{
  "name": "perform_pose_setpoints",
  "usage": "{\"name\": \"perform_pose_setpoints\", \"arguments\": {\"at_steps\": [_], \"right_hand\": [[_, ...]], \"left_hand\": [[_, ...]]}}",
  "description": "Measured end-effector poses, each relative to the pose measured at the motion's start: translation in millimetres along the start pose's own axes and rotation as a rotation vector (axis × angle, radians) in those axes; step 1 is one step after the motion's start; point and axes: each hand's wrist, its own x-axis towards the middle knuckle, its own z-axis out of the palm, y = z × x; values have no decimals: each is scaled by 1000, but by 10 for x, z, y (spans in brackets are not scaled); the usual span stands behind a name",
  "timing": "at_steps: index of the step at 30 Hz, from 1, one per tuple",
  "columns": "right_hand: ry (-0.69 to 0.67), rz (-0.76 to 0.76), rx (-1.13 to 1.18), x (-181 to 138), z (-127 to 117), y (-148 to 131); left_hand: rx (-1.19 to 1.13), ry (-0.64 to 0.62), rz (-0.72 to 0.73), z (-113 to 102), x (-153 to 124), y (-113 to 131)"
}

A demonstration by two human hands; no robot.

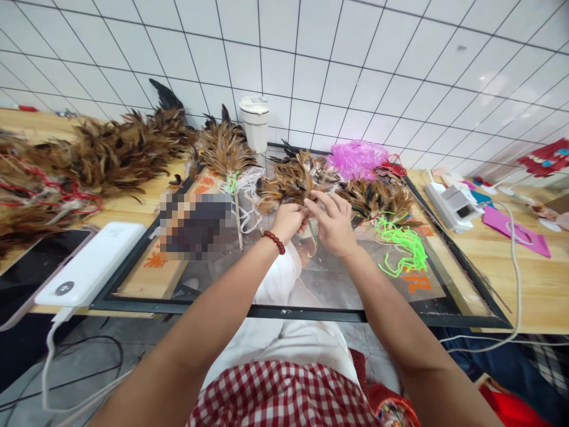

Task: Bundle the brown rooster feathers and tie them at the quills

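Observation:
My left hand (pixel 288 220), with a beaded bracelet at the wrist, is closed around the base of a brown feather bunch (pixel 283 185). Against the same base my right hand (pixel 334 224) bends its fingers in, thumb and fingertips close to the left hand's. What lies between the fingertips is partly hidden. To the right rests another brown feather bunch (pixel 377 198), beside loose bright green strings (pixel 406 244). Left of my hands, a feather bunch tied in green (pixel 226 145) sits on a thin stick (pixel 239 219), near white ribbon strips (pixel 252 207).
Under my hands lies a glass panel with a black frame (pixel 306 314). A white lidded cup (pixel 255 126) and pink plastic (pixel 358 159) stand toward the tiled wall. At left are a feather heap (pixel 120 148), power bank (pixel 91 261) and phone (pixel 38 270); at right, a white device (pixel 453 204) with a cable.

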Motion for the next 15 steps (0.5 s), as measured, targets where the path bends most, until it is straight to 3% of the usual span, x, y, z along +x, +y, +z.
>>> {"name": "perform_pose_setpoints", "arguments": {"at_steps": [3,8,12,15], "right_hand": [[-85,-83,-150,13,-9,-7],[-43,-49,-207,41,-90,15],[-80,82,-115,57,-128,9],[-72,289,128,52,-48,16]], "left_hand": [[163,-26,79,-2,11,-23],[308,-86,202,-38,20,-40],[384,-80,281,-48,22,-59],[259,2,318,-16,19,-64]]}}
